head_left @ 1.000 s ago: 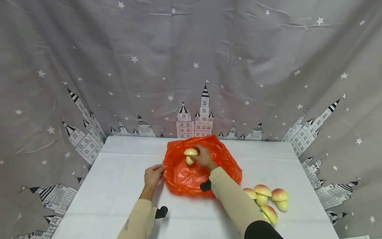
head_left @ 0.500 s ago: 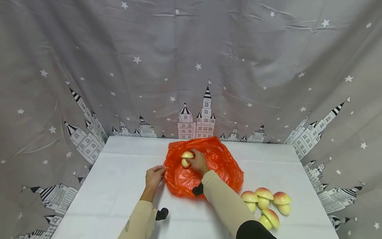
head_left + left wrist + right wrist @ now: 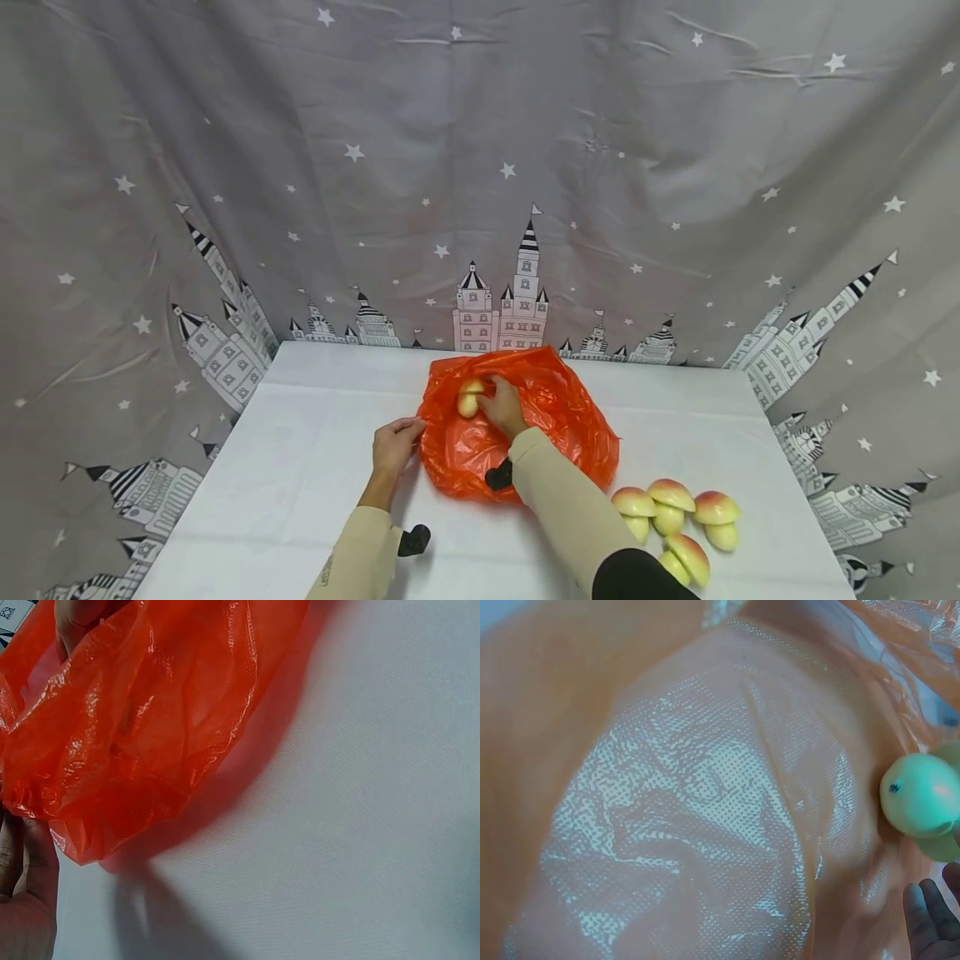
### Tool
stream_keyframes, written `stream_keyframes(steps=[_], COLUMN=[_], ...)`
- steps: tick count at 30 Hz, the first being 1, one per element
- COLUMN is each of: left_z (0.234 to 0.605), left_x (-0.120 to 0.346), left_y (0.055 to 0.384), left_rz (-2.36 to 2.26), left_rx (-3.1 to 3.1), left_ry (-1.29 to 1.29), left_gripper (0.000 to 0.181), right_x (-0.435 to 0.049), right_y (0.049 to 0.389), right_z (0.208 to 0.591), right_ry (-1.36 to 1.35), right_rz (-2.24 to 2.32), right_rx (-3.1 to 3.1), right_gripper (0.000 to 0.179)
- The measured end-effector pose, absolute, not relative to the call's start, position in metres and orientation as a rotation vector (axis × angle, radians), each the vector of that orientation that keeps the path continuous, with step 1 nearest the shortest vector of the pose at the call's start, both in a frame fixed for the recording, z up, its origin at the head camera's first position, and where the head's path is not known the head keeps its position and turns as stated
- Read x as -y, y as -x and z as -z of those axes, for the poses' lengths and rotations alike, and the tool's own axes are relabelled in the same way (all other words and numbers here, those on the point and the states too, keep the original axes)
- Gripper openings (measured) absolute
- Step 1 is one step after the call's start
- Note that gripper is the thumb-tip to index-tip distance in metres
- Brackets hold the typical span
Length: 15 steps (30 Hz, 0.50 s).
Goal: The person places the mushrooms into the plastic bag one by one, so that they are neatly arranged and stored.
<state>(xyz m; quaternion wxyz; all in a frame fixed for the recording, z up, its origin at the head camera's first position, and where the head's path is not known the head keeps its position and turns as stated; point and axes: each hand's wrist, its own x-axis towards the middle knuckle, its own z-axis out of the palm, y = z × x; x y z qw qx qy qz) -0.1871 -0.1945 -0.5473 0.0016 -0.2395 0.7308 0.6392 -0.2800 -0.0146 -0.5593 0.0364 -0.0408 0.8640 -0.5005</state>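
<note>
A red plastic bag lies spread with its mouth open at the table's middle. My left hand pinches its left edge between fingers and thumb, as the left wrist view also shows. Inside the bag, at the left, is a toy mushroom with a yellow cap and pale stem. My right hand is in the bag just right of this mushroom. In the right wrist view, its fingers look straight, below the mushroom. Whether a fingertip still touches the mushroom is hard to see.
Several yellow mushrooms with reddish caps lie grouped on the white table at the right, near my right sleeve. Behind the table hangs a grey curtain printed with castles and stars.
My right hand has carried the mushroom leftward and lower inside the bag, and its fingers have loosened from it. The left hand keeps its pinch on the bag's edge.
</note>
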Motion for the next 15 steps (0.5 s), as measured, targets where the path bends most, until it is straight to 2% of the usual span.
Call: stream_keyframes(steps=[15], left_z=[0.549], left_x=[0.196], left_y=[0.188], left_rz=[-2.022], left_rx=[-2.281], left_ry=[0.781], left_gripper=[0.029], right_x=[0.0], right_y=[0.275], right_z=[0.559], right_ry=[0.079], right_rz=[1.575], right_rx=[-2.593], right_gripper=[0.039])
